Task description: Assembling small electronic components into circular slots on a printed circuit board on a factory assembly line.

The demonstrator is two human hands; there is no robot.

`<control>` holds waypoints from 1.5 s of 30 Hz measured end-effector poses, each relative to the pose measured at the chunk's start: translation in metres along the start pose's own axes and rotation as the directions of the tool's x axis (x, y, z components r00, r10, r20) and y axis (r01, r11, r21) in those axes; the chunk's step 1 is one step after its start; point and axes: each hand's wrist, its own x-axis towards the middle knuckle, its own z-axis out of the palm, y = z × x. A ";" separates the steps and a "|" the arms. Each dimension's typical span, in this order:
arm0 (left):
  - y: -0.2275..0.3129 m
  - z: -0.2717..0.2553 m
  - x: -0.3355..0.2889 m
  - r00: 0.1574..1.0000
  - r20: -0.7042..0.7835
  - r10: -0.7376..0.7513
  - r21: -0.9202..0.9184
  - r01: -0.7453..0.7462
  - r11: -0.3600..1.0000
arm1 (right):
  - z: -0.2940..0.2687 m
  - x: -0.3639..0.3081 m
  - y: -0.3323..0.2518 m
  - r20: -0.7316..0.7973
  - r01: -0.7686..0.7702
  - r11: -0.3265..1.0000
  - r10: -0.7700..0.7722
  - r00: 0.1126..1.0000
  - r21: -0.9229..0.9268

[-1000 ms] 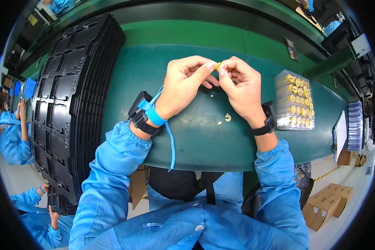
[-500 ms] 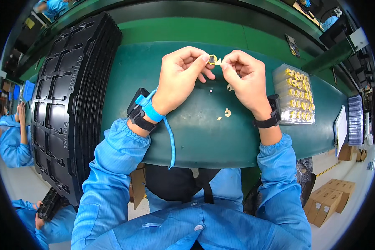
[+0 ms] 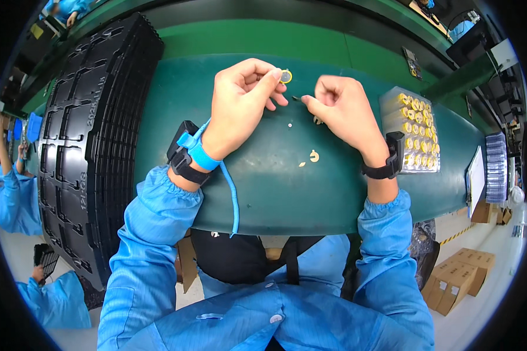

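My left hand [image 3: 240,105] pinches a coin cell [image 3: 286,76] between thumb and fingertips. The cell is a small disc with a grey face and a yellow rim, held above the green table mat [image 3: 263,187]. To its right, my right hand [image 3: 345,108] is closed, with the thumb against curled fingers. A thin dark sliver shows by the thumb tip; I cannot tell whether it is held. Below the hands lie a pale C-shaped scrap [image 3: 314,156], a smaller pale scrap [image 3: 302,164] and a tiny ring [image 3: 290,125]. Another pale scrap is partly hidden beneath my right hand.
A tall stack of black plastic trays [image 3: 70,152] stands on the left. At right sits a clear tray [image 3: 392,126] with rows of yellow-rimmed discs. A blue coiled cord [image 3: 235,199] hangs from my left wrist. Cardboard boxes [image 3: 459,278] stand on the floor; other people work at far left.
My hands have drawn apart. The pale piece stretched between them is no longer seen there, and the coin cell stays in my left hand, its grey face now showing.
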 end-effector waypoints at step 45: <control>0.056 -0.014 -0.022 0.980 -0.163 0.118 0.089 -0.105 0.991 | 0.026 -0.003 0.011 -0.349 0.128 0.754 0.141 0.926 0.644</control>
